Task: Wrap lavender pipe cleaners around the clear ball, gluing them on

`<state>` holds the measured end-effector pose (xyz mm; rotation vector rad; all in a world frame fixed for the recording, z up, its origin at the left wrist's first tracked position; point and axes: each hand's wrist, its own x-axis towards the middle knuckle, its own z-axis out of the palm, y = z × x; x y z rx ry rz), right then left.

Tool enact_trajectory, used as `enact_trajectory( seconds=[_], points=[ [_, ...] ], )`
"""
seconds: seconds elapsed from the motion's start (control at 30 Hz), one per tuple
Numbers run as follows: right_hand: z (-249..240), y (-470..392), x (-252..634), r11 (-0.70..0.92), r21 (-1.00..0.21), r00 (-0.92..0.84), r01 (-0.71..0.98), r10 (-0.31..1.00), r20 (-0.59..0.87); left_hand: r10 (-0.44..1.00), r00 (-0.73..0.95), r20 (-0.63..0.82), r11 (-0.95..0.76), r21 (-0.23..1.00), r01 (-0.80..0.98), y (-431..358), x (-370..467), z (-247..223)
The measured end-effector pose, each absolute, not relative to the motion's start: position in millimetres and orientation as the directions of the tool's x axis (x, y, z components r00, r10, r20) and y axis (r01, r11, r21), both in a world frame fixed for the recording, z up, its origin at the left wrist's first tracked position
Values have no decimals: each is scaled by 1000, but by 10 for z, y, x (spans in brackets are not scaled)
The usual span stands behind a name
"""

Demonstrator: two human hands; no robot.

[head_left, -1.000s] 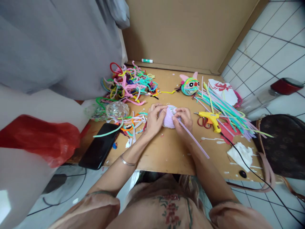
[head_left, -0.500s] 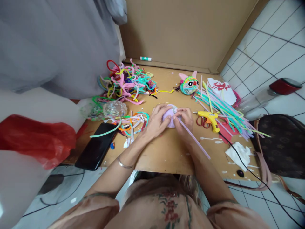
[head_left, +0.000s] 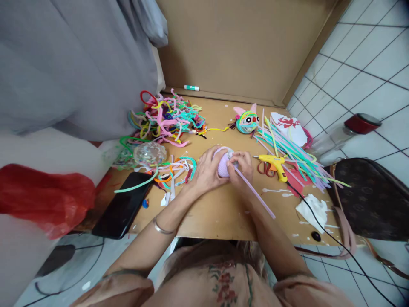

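Note:
Between both hands, over the middle of the table, is a ball (head_left: 223, 167) covered with coils of lilac pipe cleaner. My left hand (head_left: 208, 170) is wrapped round its left side, thumb below. Against its right side, the fingers of my right hand (head_left: 242, 165) pinch a lilac pipe cleaner (head_left: 255, 193), whose loose end slants down to the right across my wrist. A greyish patch shows at the ball's top, partly hidden by fingers. To the right of my right hand lies a yellow hot glue gun (head_left: 275, 165), beside red-handled scissors (head_left: 267, 169).
Tangled pipe cleaners (head_left: 169, 117) heap at the back left, near a clear ball (head_left: 149, 153) and a black phone (head_left: 123, 207). A decorated ball with ears (head_left: 248, 121) stands at the back. Straight pipe cleaners (head_left: 294, 149), a bottle (head_left: 345, 132) and a brown bag (head_left: 377, 198) lie right.
My left hand has shifted its grip, its thumb moving lower and off the ball's front. The right hand keeps its pinch. The whole view has shifted slightly.

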<state>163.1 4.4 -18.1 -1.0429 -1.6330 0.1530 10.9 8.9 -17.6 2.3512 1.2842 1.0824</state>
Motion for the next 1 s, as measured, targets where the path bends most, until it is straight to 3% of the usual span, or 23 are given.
enact_trajectory(
  seconds=[0.37, 0.63, 1.0],
  points=[
    [-239, 34, 1640, 663, -538, -12, 520, 636, 772, 795, 267, 544, -574, 535, 620, 62, 160, -198],
    [-152, -28, 1661, 611, -572, -15, 548, 690, 723, 787, 266, 557, -581, 522, 625, 73, 157, -182],
    [-168, -7, 1645, 624, -558, 11, 547, 661, 750, 774, 284, 566, -597, 501, 627, 86, 171, -214]
  ],
)
